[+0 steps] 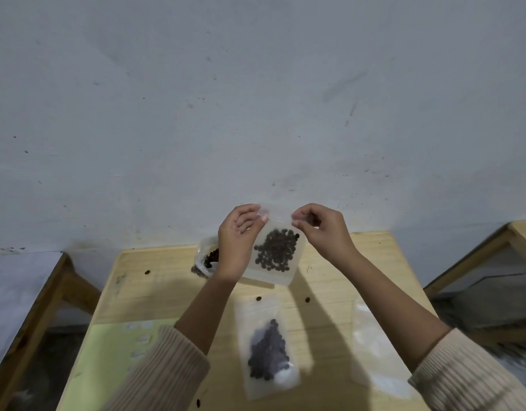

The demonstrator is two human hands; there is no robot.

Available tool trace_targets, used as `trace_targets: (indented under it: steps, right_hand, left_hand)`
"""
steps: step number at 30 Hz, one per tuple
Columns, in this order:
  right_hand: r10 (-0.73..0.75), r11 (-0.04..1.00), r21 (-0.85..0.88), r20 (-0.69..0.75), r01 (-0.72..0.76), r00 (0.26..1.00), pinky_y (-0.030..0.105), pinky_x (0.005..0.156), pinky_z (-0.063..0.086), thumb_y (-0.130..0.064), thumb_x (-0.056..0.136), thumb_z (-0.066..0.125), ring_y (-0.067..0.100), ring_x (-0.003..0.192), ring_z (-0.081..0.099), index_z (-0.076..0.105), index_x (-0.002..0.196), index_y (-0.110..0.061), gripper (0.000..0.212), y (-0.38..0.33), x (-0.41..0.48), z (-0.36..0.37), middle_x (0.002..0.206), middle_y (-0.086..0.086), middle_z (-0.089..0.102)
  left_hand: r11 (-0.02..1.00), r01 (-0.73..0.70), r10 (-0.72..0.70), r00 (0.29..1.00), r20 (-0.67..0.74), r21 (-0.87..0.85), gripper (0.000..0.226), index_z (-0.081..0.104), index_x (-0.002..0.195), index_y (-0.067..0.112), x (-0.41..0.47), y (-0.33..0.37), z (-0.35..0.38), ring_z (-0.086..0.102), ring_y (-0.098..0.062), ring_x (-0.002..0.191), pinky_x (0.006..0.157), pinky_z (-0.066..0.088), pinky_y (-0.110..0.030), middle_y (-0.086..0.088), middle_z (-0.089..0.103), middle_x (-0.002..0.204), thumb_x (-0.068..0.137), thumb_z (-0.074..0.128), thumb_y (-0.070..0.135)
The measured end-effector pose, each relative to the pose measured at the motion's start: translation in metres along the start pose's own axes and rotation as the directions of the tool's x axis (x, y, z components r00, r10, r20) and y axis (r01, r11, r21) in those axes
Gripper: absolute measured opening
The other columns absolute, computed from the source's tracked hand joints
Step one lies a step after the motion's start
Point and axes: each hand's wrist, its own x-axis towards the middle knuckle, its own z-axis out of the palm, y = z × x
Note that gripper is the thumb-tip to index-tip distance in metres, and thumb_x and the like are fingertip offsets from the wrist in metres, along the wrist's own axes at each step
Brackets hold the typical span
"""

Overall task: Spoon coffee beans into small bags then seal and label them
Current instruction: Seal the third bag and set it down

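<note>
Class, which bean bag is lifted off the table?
The upper bag, pinched at its top by left hand and right hand; the near bag lies flat on the table.

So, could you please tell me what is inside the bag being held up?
Dark coffee beans sit clustered inside the held bag; the left hand covers its left edge, hiding that part.

Nothing written, no number or brand, can be read anywhere. The small white labels [140, 339] on the green sheet [107, 369] at the desk's [374, 262] near left corner are too blurred to read. The held bag [273, 274] and the lying bag [266, 318] show no legible print.
</note>
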Motion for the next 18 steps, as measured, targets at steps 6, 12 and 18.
trace_targets:
  steps: [6,12,18]
  right_hand:
    - [-0.040,0.998,-0.045,-0.004,0.039,0.999,0.005,0.064,0.040,-0.004,0.081,0.068,-0.006,0.066,0.055,0.061,0.079,-0.017,0.015,0.000,-0.005,0.001,0.075,-0.006,0.063]
    - [0.008,1.000,-0.030,0.046,-0.006,0.999,0.003,0.061,0.040,-0.012,0.076,0.075,-0.003,0.062,0.055,0.065,0.089,-0.016,0.016,-0.005,-0.007,0.012,0.074,0.000,0.065]
    - [0.014,0.992,-0.123,0.114,0.000,0.993,0.004,0.058,0.039,-0.009,0.081,0.068,-0.001,0.063,0.055,0.069,0.077,-0.012,0.005,0.000,-0.010,0.017,0.073,-0.003,0.065]
  left_hand:
    - [1.000,-0.016,0.016,1.000,0.000,0.008,0.018,0.059,0.091,0.013,-0.004,0.004,0.003,0.064,-0.014,0.086,0.081,0.051,-0.022,-0.005,0.065,0.090,0.081,0.069,0.002]
    - [0.995,-0.013,0.013,1.000,0.006,0.096,0.018,0.060,0.093,0.015,-0.009,-0.002,0.006,0.065,-0.020,0.089,0.084,0.052,-0.029,-0.006,0.065,0.090,0.081,0.069,0.004]
    - [0.983,0.002,-0.029,0.989,0.144,0.182,0.016,0.062,0.095,0.009,-0.017,-0.008,0.001,0.067,-0.016,0.087,0.084,0.051,-0.024,-0.010,0.069,0.092,0.082,0.070,0.010]
